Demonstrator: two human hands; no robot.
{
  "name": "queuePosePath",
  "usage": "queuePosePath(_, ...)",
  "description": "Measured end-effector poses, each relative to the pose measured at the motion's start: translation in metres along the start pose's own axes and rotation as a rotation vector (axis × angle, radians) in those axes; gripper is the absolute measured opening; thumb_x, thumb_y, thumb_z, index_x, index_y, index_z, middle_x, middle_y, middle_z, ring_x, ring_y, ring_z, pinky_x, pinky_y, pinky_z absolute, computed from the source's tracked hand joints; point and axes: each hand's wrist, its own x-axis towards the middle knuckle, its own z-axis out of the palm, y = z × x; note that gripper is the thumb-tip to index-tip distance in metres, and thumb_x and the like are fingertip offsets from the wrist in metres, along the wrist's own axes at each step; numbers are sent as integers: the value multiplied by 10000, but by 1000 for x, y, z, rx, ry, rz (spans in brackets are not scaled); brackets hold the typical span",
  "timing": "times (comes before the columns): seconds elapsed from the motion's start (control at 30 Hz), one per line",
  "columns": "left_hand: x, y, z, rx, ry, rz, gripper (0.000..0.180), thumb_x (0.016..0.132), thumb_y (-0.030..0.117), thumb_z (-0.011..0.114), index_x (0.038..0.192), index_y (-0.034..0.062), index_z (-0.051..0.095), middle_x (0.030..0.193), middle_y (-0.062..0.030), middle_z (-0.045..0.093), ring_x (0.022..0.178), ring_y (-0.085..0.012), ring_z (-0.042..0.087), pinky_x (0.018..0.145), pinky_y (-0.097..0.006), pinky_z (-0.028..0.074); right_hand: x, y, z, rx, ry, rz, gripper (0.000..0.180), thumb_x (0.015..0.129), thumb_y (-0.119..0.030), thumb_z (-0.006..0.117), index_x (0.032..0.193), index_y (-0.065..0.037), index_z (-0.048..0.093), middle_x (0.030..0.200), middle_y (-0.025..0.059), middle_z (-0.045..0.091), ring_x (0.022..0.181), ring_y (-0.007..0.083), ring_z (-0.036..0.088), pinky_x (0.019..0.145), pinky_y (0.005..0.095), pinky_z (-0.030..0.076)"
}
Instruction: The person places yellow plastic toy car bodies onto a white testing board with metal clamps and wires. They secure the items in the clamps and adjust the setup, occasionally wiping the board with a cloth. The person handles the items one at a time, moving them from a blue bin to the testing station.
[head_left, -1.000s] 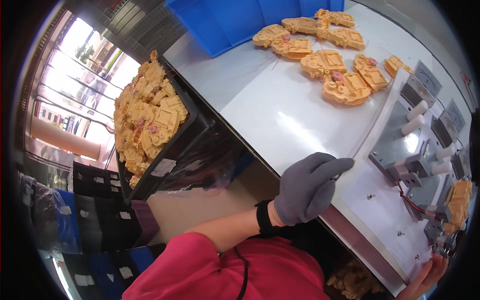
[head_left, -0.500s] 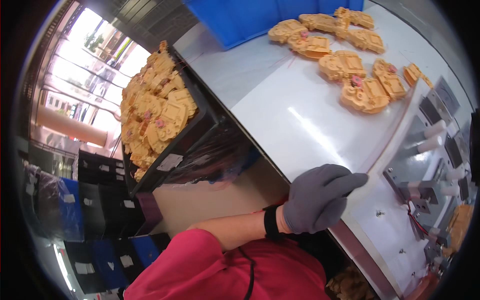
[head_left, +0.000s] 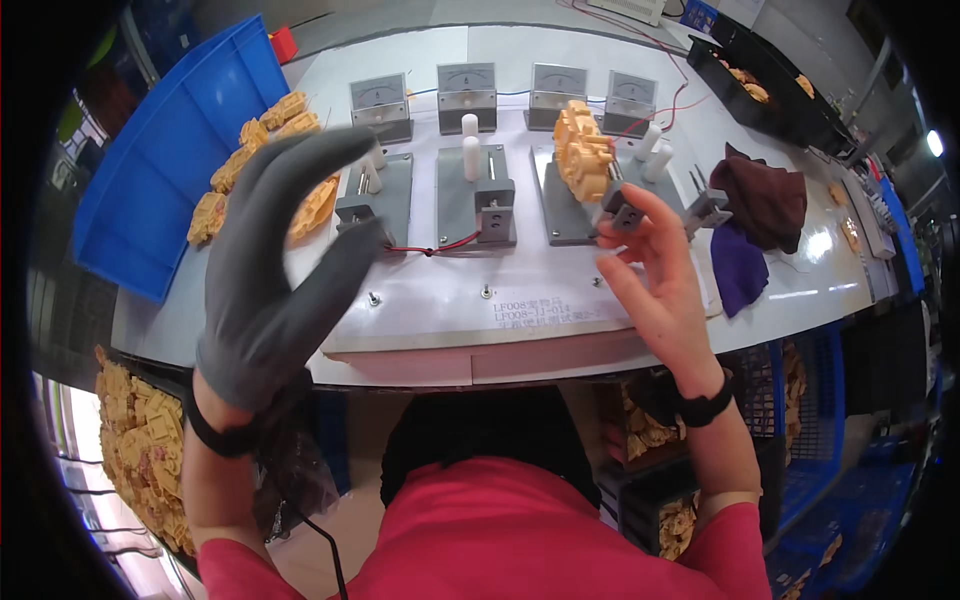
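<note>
My left hand (head_left: 275, 270), in a grey glove, hovers over the left side of the bench. Its thumb and fingers are spread in a wide C with nothing visible between them, partly covering the leftmost test fixture (head_left: 398, 200). A yellow-orange plastic gear housing (head_left: 583, 150) stands upright on the third fixture, whose grey base plate (head_left: 563, 222) shows below it. My bare right hand (head_left: 655, 265) is beside that fixture's dark clamp block (head_left: 622, 212). Its fingers curve near the block, with the thumb apart; contact is unclear.
Several dial meters (head_left: 467, 90) line the back of the fixture board. A blue bin (head_left: 170, 170) and several housings (head_left: 230, 170) lie left. Brown and purple cloths (head_left: 760, 200) sit right, before a black tray (head_left: 765, 95). A heaped crate of housings (head_left: 140, 440) stands below left.
The view has swung from the left side of the bench to the fixtures. The gloved left hand now has its fingers spread, and the right hand has come into view.
</note>
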Motion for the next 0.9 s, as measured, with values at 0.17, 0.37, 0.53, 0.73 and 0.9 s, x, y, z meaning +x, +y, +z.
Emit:
queuePosePath(0.17, 107, 34, 51, 232, -467, 325, 523, 810, 131, 691, 1321, 146, 577, 1295, -118, 577, 1200, -328, 547, 1015, -418, 461, -4, -5, -4, 157, 16, -1, 381, 898, -79, 721, 1246, -62, 567, 1007, 30, 641, 893, 108, 608, 830, 266, 482)
queuePosePath(0.37, 160, 45, 129, 605, -895, 223, 471, 748, 192, 766, 1208, 191, 671, 1194, -64, 631, 1210, -302, 549, 1008, -417, 479, -5, 1, 0, 121, 34, -94, 313, 880, -71, 736, 1161, -31, 604, 978, 16, 646, 862, 98, 624, 796, 259, 501)
queuePosePath(0.53, 164, 60, 129, 704, -801, 404, 272, 772, 230, 788, 1023, 150, 719, 1035, -41, 682, 1103, -273, 595, 910, -398, 517, -6, 0, -5, 62, 62, -141, 332, 873, -87, 748, 1172, -44, 611, 972, 31, 651, 836, 106, 642, 787, 266, 512)
queuePosePath(0.73, 157, 60, 62, 486, -393, 584, 276, 707, 70, 724, 970, 107, 651, 968, -100, 635, 1009, -334, 593, 839, -421, 505, -8, -12, -7, 34, 57, -83, 409, 848, -130, 775, 1219, -79, 612, 1032, 56, 634, 926, 155, 617, 851, 308, 508)
queuePosePath(0.9, 87, 114, 0, 179, -388, 435, 464, 683, 7, 767, 1107, 24, 579, 1039, -142, 563, 977, -315, 585, 887, -342, 461, -34, -26, -16, -99, 280, -328, 745, 754, -175, 844, 1380, -41, 465, 1303, 148, 513, 1219, 316, 501, 1045, 394, 431)
